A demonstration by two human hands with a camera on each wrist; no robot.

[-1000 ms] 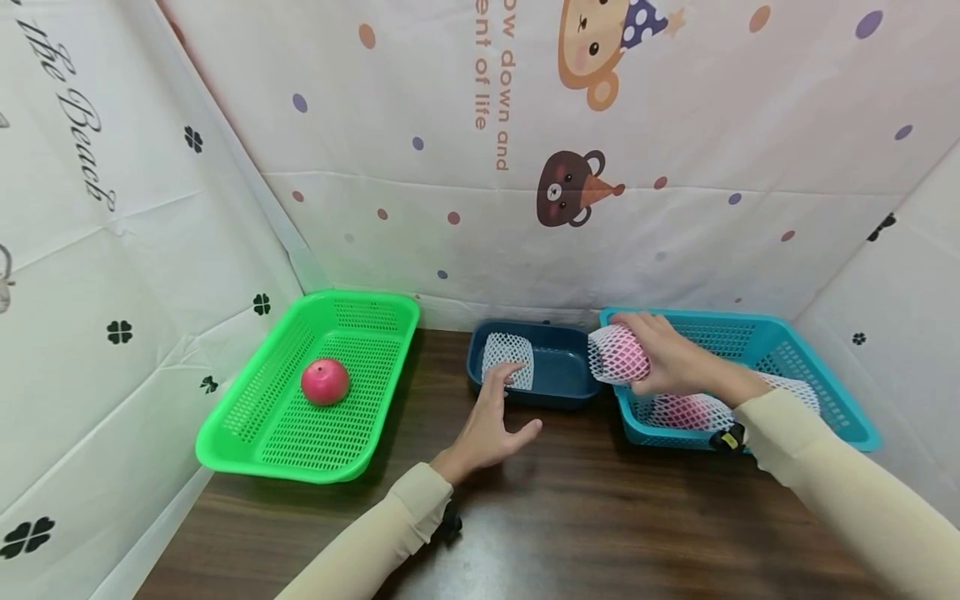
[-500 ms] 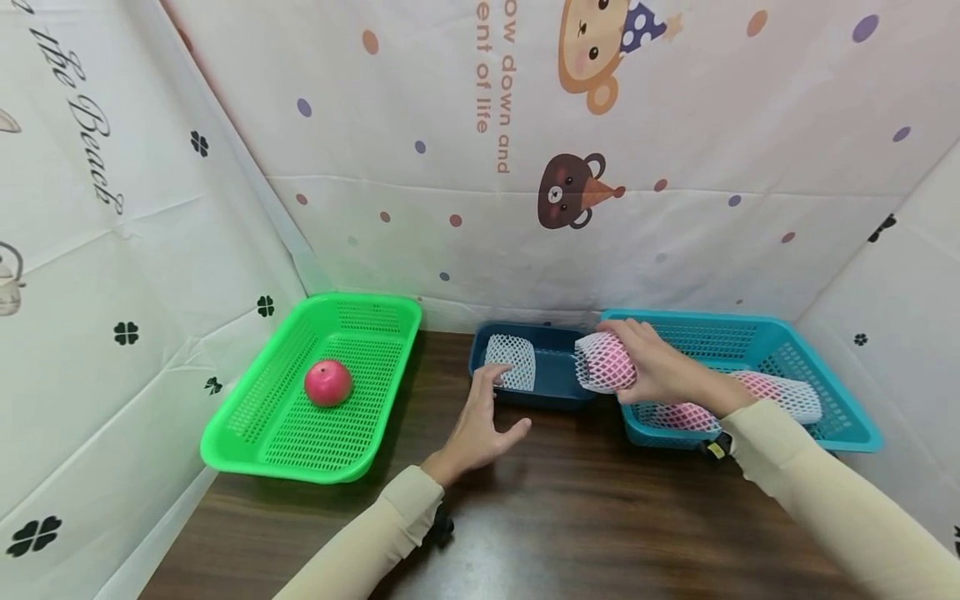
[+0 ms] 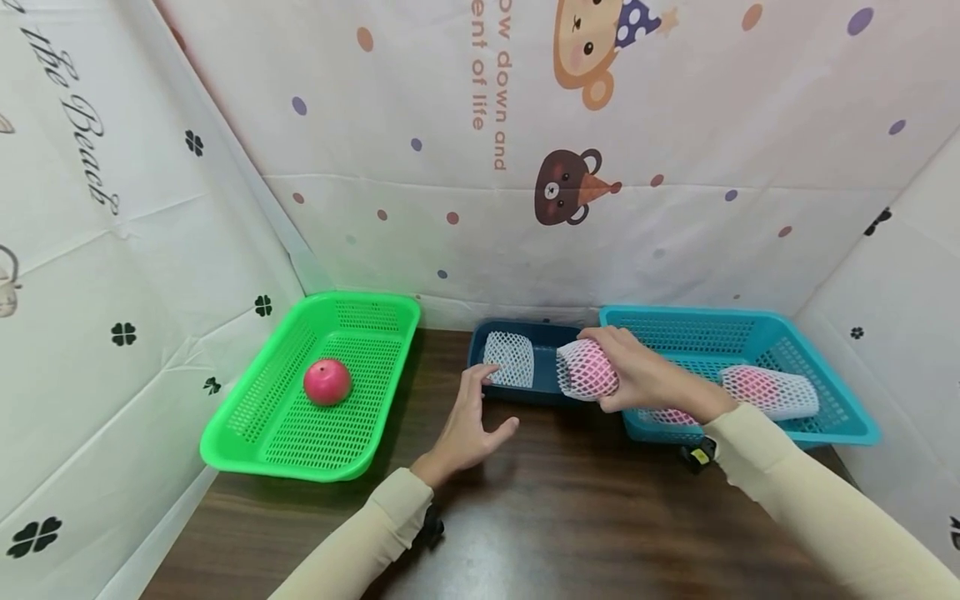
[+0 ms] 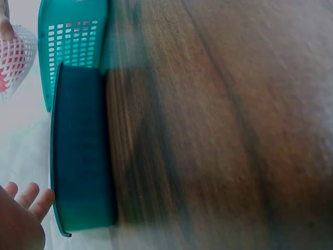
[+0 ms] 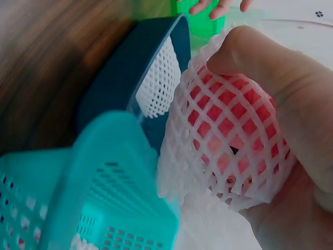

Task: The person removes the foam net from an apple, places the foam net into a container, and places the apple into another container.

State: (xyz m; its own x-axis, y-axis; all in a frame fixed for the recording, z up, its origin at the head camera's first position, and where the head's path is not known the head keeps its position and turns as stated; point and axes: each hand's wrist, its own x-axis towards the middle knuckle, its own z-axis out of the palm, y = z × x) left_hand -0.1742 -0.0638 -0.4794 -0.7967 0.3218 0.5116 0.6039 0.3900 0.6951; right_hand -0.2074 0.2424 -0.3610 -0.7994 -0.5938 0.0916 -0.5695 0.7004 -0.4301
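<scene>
My right hand (image 3: 630,371) grips a red, apple-like fruit (image 3: 588,369) wrapped in a white foam net sleeve. It holds the fruit over the right end of a small navy tray (image 3: 546,358). Loose net extends past the fruit (image 5: 229,120) on the side away from my palm, as the right wrist view shows. At the tray's front left, my left hand (image 3: 461,433) is spread, its fingertips near the rim and holding nothing. An apparently flat white foam net sleeve (image 3: 510,360) lies in the tray's left half.
To the right, a turquoise basket (image 3: 690,333) holds a netted fruit (image 3: 768,392) and another one, mostly hidden by my right arm. A green basket (image 3: 315,446) on the left contains one unwrapped red fruit (image 3: 327,382). Printed cloth (image 3: 420,233) hangs close behind the containers.
My right hand has carried the netted fruit leftward, from the turquoise basket's edge to over the navy tray. My left hand has drifted slightly left, still spread.
</scene>
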